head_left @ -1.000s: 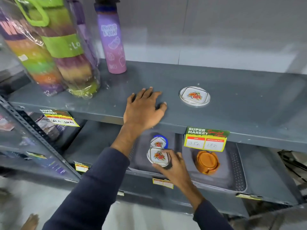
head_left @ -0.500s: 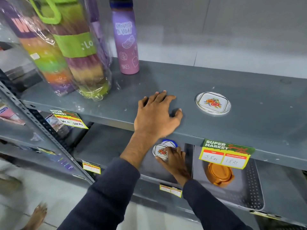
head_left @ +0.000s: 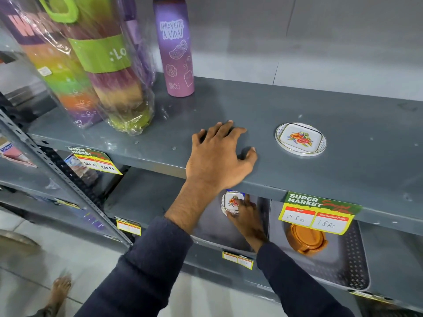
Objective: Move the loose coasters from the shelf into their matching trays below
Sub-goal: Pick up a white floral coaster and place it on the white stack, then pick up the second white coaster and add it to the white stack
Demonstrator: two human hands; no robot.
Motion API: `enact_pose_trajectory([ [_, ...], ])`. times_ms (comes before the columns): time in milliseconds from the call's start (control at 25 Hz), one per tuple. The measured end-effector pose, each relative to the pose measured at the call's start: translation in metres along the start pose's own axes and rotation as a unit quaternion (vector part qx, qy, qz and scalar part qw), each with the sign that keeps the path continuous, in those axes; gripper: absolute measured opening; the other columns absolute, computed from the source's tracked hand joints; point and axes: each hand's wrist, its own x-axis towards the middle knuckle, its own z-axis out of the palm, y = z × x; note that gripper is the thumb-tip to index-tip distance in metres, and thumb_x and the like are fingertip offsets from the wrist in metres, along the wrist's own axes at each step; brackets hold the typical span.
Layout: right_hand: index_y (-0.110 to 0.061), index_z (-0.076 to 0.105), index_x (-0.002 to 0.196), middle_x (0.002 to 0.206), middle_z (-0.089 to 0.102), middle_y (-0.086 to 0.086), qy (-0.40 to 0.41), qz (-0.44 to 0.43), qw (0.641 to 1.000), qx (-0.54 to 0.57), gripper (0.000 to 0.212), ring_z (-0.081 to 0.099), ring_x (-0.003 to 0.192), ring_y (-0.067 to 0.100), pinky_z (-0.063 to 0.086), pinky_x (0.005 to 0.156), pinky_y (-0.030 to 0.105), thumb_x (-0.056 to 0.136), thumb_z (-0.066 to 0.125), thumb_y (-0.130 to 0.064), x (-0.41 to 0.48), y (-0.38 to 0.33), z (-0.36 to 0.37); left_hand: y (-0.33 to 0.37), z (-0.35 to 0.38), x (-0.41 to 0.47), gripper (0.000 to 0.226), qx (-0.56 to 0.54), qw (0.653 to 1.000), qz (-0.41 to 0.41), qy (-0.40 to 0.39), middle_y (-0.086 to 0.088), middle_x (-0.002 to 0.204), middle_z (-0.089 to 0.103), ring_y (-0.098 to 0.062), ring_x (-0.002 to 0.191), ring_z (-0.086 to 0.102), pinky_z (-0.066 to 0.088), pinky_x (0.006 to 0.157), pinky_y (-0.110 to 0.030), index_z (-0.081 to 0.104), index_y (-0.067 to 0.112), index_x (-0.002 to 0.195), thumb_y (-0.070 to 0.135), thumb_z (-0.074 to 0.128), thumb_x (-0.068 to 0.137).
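One white floral coaster (head_left: 300, 139) lies loose on the grey upper shelf (head_left: 343, 124), to the right of my left hand (head_left: 218, 156), which rests flat and open on the shelf's front edge. Below, my right hand (head_left: 246, 216) reaches under the shelf and grips a second white floral coaster (head_left: 230, 202) over the left dark tray (head_left: 210, 227), where a blue-rimmed piece peeks out behind it. An orange stack of coasters (head_left: 305, 240) sits in the right dark tray (head_left: 352, 259).
A purple bottle (head_left: 175, 46) and plastic-wrapped colourful bottles (head_left: 91, 65) stand at the upper shelf's back left. A green and yellow price tag (head_left: 318, 212) hangs from the shelf edge over the right tray. A slotted upright post (head_left: 57, 170) runs down the left. A bare foot (head_left: 60, 291) shows on the floor.
My right hand has carried the floral coaster further back under the upper shelf, onto the left tray. My left hand stays flat on the shelf. The camera has moved closer.
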Motion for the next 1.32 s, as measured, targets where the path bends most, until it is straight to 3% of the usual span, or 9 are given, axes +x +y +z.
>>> enact_pose_trajectory([
  [240, -0.015, 0.052, 0.142, 0.151, 0.048, 0.018, 0.039, -0.019, 0.999, -0.019, 0.073, 0.049, 0.135, 0.038, 0.045, 0.104, 0.047, 0.083, 0.07, -0.054, -0.014, -0.004, -0.015, -0.001, -0.003, 0.001, 0.055, 0.006, 1.0, 0.001, -0.024, 0.008, 0.158, 0.039, -0.014, 0.148, 0.029, 0.016, 0.12, -0.043, 0.049, 0.036, 0.14, 0.056, 0.044, 0.089],
  [360, -0.023, 0.044, 0.148, 0.155, 0.047, 0.009, 0.09, -0.036, 0.993, 0.065, 0.081, 0.048, 0.141, 0.029, 0.05, 0.107, 0.046, 0.082, 0.064, -0.065, -0.048, -0.015, -0.047, 0.0, -0.004, 0.001, 0.056, 0.007, 1.0, 0.0, -0.029, 0.007, 0.16, 0.037, -0.015, 0.149, 0.027, 0.016, 0.12, -0.043, 0.047, 0.035, 0.141, 0.056, 0.043, 0.09],
  [520, -0.022, 0.049, 0.148, 0.157, 0.047, -0.006, 0.208, -0.136, 0.945, 0.213, 0.076, 0.049, 0.141, 0.014, 0.049, 0.11, 0.038, 0.087, 0.061, -0.066, -0.133, -0.04, -0.127, 0.001, -0.004, -0.001, 0.057, 0.018, 0.999, 0.009, -0.041, 0.004, 0.162, 0.032, -0.017, 0.151, 0.024, 0.014, 0.121, -0.045, 0.043, 0.034, 0.145, 0.055, 0.039, 0.092],
  [760, -0.006, 0.046, 0.146, 0.15, 0.054, 0.011, 0.368, -0.263, 0.856, 0.252, 0.071, 0.062, 0.13, 0.018, 0.062, 0.089, 0.036, 0.091, 0.072, -0.042, -0.189, -0.087, -0.27, 0.0, -0.001, -0.002, 0.06, 0.033, 0.998, 0.015, -0.053, 0.001, 0.165, 0.027, -0.019, 0.153, 0.018, 0.012, 0.122, -0.048, 0.038, 0.031, 0.149, 0.056, 0.037, 0.095],
  [840, -0.005, 0.045, 0.147, 0.151, 0.052, 0.012, 0.415, -0.253, 0.842, 0.235, 0.072, 0.06, 0.131, 0.019, 0.056, 0.098, 0.03, 0.09, 0.072, -0.04, -0.176, -0.092, -0.304, 0.0, -0.001, -0.002, 0.063, 0.038, 0.998, 0.018, -0.053, 0.001, 0.165, 0.027, -0.019, 0.153, 0.019, 0.013, 0.122, -0.048, 0.038, 0.033, 0.149, 0.06, 0.033, 0.092],
  [960, -0.011, 0.037, 0.154, 0.156, 0.047, 0.005, 0.406, -0.187, 0.868, 0.215, 0.084, 0.052, 0.137, 0.018, 0.046, 0.111, 0.03, 0.086, 0.075, -0.042, -0.131, -0.087, -0.336, -0.001, -0.001, -0.001, 0.065, 0.047, 0.997, 0.024, -0.06, 0.002, 0.165, 0.026, -0.019, 0.153, 0.019, 0.013, 0.122, -0.048, 0.037, 0.033, 0.149, 0.061, 0.03, 0.091],
  [1120, -0.023, 0.001, 0.161, 0.156, 0.041, 0.012, 0.241, -0.025, 0.962, 0.126, 0.12, 0.039, 0.141, 0.032, 0.036, 0.113, 0.05, 0.076, 0.079, -0.058, -0.07, -0.062, -0.332, -0.002, -0.003, 0.0, 0.06, 0.032, 0.998, 0.018, -0.057, 0.005, 0.164, 0.028, -0.016, 0.152, 0.02, 0.012, 0.123, -0.045, 0.039, 0.035, 0.148, 0.059, 0.036, 0.094],
  [1200, -0.025, -0.008, 0.16, 0.154, 0.043, 0.014, 0.19, 0.039, 0.976, 0.1, 0.127, 0.036, 0.142, 0.038, 0.028, 0.114, 0.053, 0.074, 0.077, -0.064, -0.058, -0.053, -0.323, -0.002, -0.005, -0.001, 0.06, 0.027, 0.998, 0.018, -0.06, 0.006, 0.164, 0.028, -0.015, 0.152, 0.02, 0.012, 0.123, -0.045, 0.039, 0.036, 0.148, 0.06, 0.036, 0.093],
  [1320, -0.024, 0.001, 0.159, 0.139, 0.057, 0.016, 0.175, 0.073, 0.976, 0.106, 0.117, 0.044, 0.135, 0.038, 0.028, 0.11, 0.05, 0.077, 0.075, -0.062, -0.051, -0.049, -0.322, -0.002, -0.006, 0.0, 0.06, 0.02, 0.998, 0.021, -0.062, 0.006, 0.164, 0.027, -0.015, 0.153, 0.019, 0.012, 0.123, -0.045, 0.039, 0.036, 0.148, 0.06, 0.036, 0.093],
])
